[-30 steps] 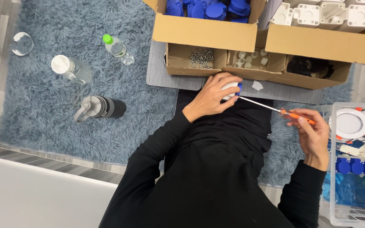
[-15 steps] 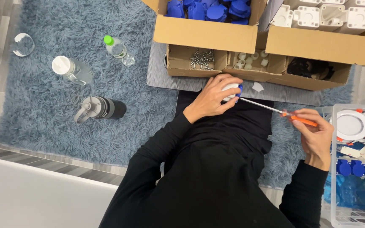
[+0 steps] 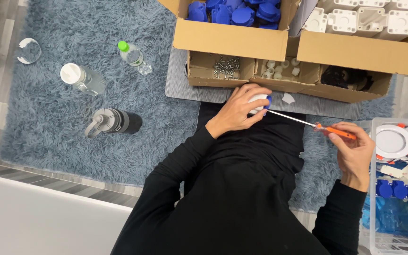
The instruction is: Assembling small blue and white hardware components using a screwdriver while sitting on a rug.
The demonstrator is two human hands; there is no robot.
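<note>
- Left hand (image 3: 236, 112) curls over a white-and-blue part (image 3: 259, 101) in the lap.
- Right hand (image 3: 355, 152) pinches an orange-handled screwdriver (image 3: 310, 123), tip touching that part.
- A tray of screws (image 3: 226, 66) sits just beyond.

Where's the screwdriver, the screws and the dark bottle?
screwdriver (image 3: 335, 131), head view, on its orange handle
screws (image 3: 226, 66), head view, middle of the pile
dark bottle (image 3: 121, 122), head view, on its body

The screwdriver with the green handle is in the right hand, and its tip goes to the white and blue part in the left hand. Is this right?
Not quite: the head view shows the screwdriver has an orange handle, not green. It is in the right hand, and its tip goes to the white and blue part in the left hand.
</note>
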